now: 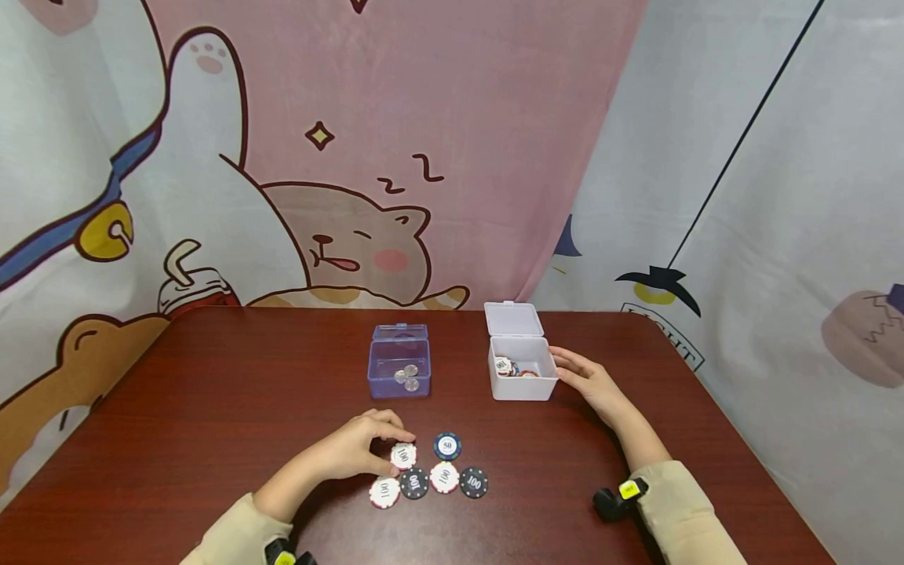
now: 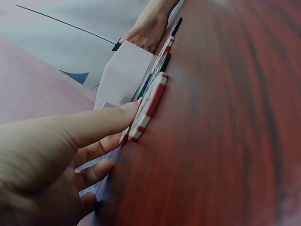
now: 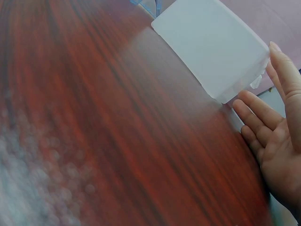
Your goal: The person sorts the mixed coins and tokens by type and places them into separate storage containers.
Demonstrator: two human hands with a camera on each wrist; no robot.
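My left hand (image 1: 363, 443) has thumb and forefinger at opposite edges of a white poker chip (image 1: 403, 456) marked 100, pinching it at the table. Close by lie another white chip (image 1: 384, 492), a black chip (image 1: 414, 482), a third white chip (image 1: 444, 476), a second black chip (image 1: 473, 482) and a blue chip (image 1: 447, 446) marked 50. With fingers extended, my right hand (image 1: 589, 382) touches the right side of an open white box (image 1: 523, 388), which has several chips (image 1: 504, 366) inside. The right wrist view shows the thumb against that box's corner.
Left of the white box stands a translucent blue box (image 1: 380, 387), lid raised, with several clear round pieces (image 1: 411, 384) in it. The brown wooden table (image 1: 233, 416) ends at a printed curtain (image 1: 459, 157) behind.
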